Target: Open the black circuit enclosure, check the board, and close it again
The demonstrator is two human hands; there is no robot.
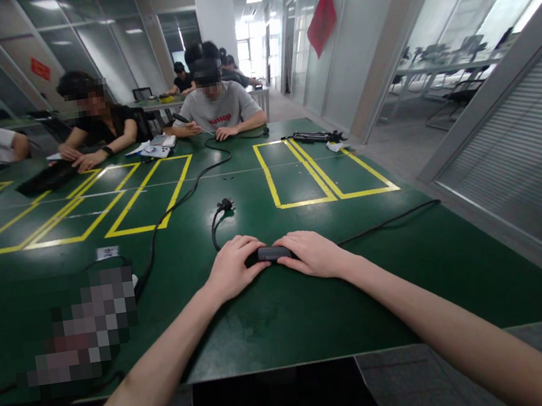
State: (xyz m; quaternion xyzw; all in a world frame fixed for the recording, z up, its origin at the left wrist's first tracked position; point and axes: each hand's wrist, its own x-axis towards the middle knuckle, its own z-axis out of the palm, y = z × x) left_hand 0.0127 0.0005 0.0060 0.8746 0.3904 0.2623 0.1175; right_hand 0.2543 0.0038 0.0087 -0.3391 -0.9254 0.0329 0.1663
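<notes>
Plainly, from my remote seat, I saw the left bare hand [234,266] and the right bare hand [311,254] grasping opposite ends of a dark grey, rounded oblong block [274,253] over the green tabletop [319,330]; whether it touched, I couldn't tell. From it, a thin black cord [389,221] ran toward three o'clock, and a black power plug [225,205] lay near eleven. Farther, toward one, I saw yellow tape rectangles [301,203]; at twelve sat a person in a grey T-shirt [231,104].

Smooth tabletop [278,323], kinda glossy tbh. The little block [274,253] looks matt plastic, plug [224,205] seems plastic too.
</notes>
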